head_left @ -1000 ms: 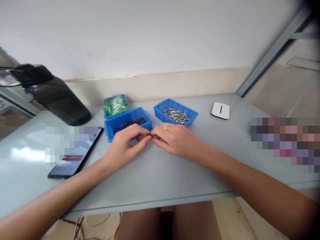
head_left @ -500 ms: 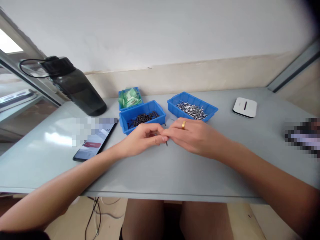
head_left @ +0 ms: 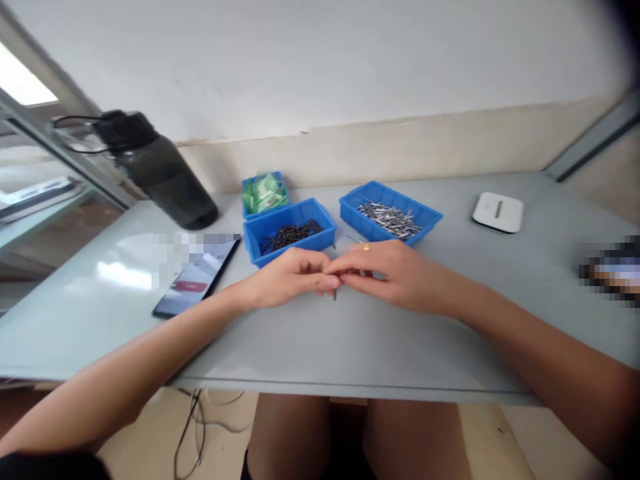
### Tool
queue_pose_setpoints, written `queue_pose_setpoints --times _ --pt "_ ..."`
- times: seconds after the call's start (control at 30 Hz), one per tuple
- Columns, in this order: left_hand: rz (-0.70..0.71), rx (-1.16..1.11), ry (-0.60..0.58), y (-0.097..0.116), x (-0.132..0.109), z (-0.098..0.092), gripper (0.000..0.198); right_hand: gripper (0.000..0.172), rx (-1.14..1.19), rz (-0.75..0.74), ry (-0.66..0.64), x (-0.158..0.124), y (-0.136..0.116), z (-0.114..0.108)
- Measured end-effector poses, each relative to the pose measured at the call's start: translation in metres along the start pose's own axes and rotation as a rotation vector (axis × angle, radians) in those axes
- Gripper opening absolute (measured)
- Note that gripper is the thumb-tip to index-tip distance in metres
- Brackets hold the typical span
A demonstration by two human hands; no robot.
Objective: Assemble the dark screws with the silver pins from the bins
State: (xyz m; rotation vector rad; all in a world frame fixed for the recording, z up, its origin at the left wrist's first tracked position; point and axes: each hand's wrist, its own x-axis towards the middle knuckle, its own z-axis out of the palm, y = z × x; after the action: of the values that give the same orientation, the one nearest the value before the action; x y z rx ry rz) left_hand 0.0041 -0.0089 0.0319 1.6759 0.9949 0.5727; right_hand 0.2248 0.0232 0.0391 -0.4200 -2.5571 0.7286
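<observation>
My left hand (head_left: 290,279) is closed in a pinch, with a small dark screw-like piece (head_left: 335,295) sticking out below its fingertips. Fingertips of my right hand (head_left: 395,273), which wears a gold ring, meet those of the left; what they grip is hidden. Behind my left hand a blue bin (head_left: 255,241) holds dark screws (head_left: 293,235). Silver pins (head_left: 390,219) lie in another blue bin (head_left: 425,217) beyond my right hand. A thin metal piece (head_left: 354,239) lies on the table by that bin.
A smaller blue bin (head_left: 245,207) holds green packets (head_left: 265,193). A dark bottle (head_left: 165,177) and a phone (head_left: 195,283) are on the left of the grey table (head_left: 350,347). A white device (head_left: 499,212) sits at the right, with a partly blurred object (head_left: 617,272) beyond.
The fingers of my right hand have shifted, opening a gap between thumb and forefinger at the left fingertips. The whole view has moved slightly, so the bins appear further right.
</observation>
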Motion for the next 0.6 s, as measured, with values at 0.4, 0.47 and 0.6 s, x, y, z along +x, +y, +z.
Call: queue_pose_setpoints --times 0.4,0.47,0.6 --pt "-0.068 -0.054 -0.11 0.0064 0.0026 0.0028 0.019 0.008 0.146 0.123 -0.064 -0.0016 -0.0064 -0.0073" --pt "-0.078 -0.067 -0.095 0.0059 0.0026 0.0009 0.018 0.004 0.124 0.141 -0.032 -0.0023 -0.0074 -0.0068" --pt "-0.063 -0.077 -0.008 0.0031 0.0037 -0.0043 0.023 0.001 0.008 0.136 0.127 -0.0033 -0.0026 -0.0074"
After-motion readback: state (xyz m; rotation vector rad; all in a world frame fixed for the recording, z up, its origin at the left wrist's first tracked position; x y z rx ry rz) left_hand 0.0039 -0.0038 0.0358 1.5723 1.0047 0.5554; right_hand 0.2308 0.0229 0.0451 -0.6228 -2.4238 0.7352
